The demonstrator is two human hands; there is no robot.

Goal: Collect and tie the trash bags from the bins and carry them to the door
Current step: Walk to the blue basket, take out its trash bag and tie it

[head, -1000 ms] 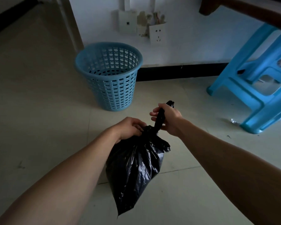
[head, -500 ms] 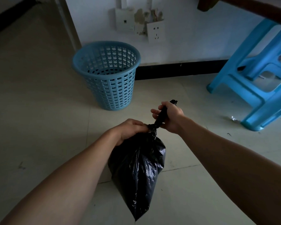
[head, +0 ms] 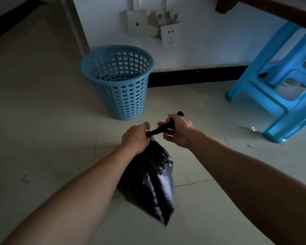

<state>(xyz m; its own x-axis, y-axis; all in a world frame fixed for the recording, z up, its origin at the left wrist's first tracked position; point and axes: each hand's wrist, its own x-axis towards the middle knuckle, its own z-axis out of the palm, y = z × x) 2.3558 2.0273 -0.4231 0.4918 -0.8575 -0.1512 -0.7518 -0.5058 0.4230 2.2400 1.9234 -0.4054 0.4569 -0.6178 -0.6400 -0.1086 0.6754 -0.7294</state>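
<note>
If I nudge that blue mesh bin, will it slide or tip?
The blue perforated plastic bin looks empty, so probably light and likely to slide. Its base is narrower than its rim, so a high push might tip it.

**Both hands clenched near mid-frame, forearms converging**

The bare left forearm point(head: 81, 191) comes up from the lower left corner of the frame. The bare right forearm point(head: 245, 174) comes in from the lower right edge, and the two converge just above centre. The left hand point(head: 136, 137) sits slightly left of centre, back of the hand up. Its fingers are curled down and clenched round the gathered throat of the trash bag point(head: 148, 179). The right hand point(head: 178, 132) lies just to its right and a little higher, wrist bent, fingers wrapped in a fist round the bag's twisted tail. A narrow gap separates the two hands.
</note>
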